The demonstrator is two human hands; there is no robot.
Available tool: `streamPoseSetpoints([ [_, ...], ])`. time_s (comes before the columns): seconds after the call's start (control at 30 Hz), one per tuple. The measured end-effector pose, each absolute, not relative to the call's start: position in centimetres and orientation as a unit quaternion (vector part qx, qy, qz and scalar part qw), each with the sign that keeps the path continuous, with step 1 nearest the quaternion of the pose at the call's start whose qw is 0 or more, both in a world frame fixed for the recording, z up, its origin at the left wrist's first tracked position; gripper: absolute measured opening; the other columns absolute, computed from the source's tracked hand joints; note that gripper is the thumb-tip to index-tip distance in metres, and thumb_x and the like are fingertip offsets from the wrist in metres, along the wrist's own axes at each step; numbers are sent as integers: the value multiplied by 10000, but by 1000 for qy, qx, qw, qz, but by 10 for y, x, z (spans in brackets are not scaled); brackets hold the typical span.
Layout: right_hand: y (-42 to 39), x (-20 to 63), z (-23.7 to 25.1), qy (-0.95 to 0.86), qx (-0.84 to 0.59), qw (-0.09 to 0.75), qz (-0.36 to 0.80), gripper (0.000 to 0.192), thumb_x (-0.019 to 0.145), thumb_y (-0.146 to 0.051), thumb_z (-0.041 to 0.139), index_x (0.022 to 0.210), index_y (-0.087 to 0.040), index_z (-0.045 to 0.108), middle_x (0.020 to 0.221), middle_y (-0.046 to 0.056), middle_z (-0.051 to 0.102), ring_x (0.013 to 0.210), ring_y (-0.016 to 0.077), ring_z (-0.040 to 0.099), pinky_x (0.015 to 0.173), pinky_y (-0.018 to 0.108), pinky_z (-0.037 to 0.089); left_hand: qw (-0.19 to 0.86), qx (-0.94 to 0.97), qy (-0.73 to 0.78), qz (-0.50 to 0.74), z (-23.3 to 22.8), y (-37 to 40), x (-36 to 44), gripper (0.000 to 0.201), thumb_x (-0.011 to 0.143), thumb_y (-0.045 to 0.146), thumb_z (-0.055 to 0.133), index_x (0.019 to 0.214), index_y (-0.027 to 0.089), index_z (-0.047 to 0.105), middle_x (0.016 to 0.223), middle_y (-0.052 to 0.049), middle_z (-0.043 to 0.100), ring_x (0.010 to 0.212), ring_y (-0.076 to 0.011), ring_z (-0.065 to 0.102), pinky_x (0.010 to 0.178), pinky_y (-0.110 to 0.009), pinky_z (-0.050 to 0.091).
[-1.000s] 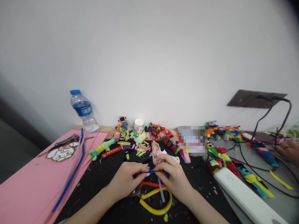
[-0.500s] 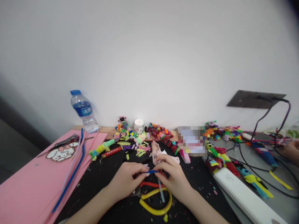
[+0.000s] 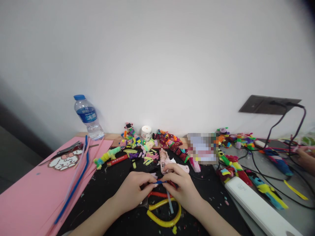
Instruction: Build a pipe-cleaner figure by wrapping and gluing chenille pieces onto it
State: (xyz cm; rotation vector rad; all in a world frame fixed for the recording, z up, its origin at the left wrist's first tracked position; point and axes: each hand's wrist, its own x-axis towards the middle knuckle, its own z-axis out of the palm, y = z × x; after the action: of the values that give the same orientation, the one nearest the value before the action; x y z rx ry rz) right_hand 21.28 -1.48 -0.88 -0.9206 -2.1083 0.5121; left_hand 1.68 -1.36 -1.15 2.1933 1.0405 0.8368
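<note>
Although little differs from half a second earlier, right hand [image 3: 183,190] now sits slightly lower and nearer, thumb tucked further over the short blue pipe cleaner [image 3: 161,182]; left hand [image 3: 134,191] unchanged in place. Judged as a small twist or pinch on the piece, not a change of grip.

Bench [image 3: 115,186]: black surface, crowded. Pink foam sheets [image 3: 29,200] over the left edge, long blue pipe cleaner [image 3: 73,188] lying across them. White power strip [image 3: 258,206] angled along the right, cables beyond. Heap of coloured pipe-cleaner figures [image 3: 169,141] along the wall, water bottle [image 3: 88,116] at far left.

Open room: narrow strip between hands and foam sheets only; yellow loop [image 3: 164,214] just below the hands, pink glue gun [image 3: 164,159] just behind.

Fingers of both hands closed on the short blue pipe cleaner, held between them just above the bench, centre front. Another person's hand [image 3: 306,160] at the far right edge, well apart.
</note>
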Motion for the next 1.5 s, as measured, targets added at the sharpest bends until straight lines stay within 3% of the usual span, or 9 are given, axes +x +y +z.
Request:
streamPoseSetpoints([
  [1.5, -13, 216, -11, -806, -414, 378, 191, 173, 747, -44, 544, 776, -199, 615, 973, 57, 551, 884, 166, 565, 781, 278, 456, 258, 822, 378, 338, -20, -6, 11, 168, 845, 153, 513, 882, 202, 669, 850, -11, 696, 764, -130, 633, 725, -190, 470],
])
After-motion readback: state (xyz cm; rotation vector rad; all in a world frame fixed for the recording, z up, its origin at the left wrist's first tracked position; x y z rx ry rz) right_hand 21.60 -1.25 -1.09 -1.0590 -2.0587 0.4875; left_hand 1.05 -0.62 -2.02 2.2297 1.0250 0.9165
